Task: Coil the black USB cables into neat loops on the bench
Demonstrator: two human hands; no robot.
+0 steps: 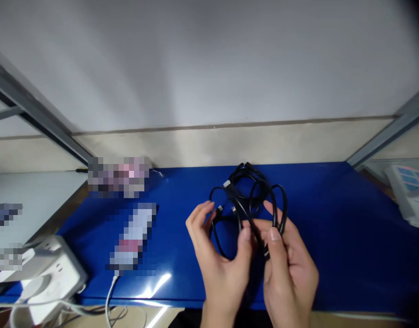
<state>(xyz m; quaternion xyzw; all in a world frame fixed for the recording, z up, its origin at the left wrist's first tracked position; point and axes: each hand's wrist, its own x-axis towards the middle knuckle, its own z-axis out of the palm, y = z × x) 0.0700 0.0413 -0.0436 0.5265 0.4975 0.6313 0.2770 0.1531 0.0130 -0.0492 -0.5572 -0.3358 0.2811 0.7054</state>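
Note:
A black cable (253, 223) is looped between my hands over the blue tabletop (182, 196). My right hand (289, 262) is closed on it, pinching the doubled strands under the thumb. My left hand (223, 259) curves around the left part of the loops. Its thumb presses against a strand, while its other fingers stand apart from the thumb near a small plug (219, 210). A larger plug with a pale metal end (227, 184) shows above the hands. Behind them, another coiled black cable (252, 171) lies on the table; where the strands cross is hard to follow.
To the left lies a blurred-out phone-like object (134, 237) with a white cord (110, 291). A white power strip (54, 278) sits at the left front corner. Blurred items (118, 176) stand at the back left. Grey metal posts (394, 125) flank the table; a white box (409, 191) is far right.

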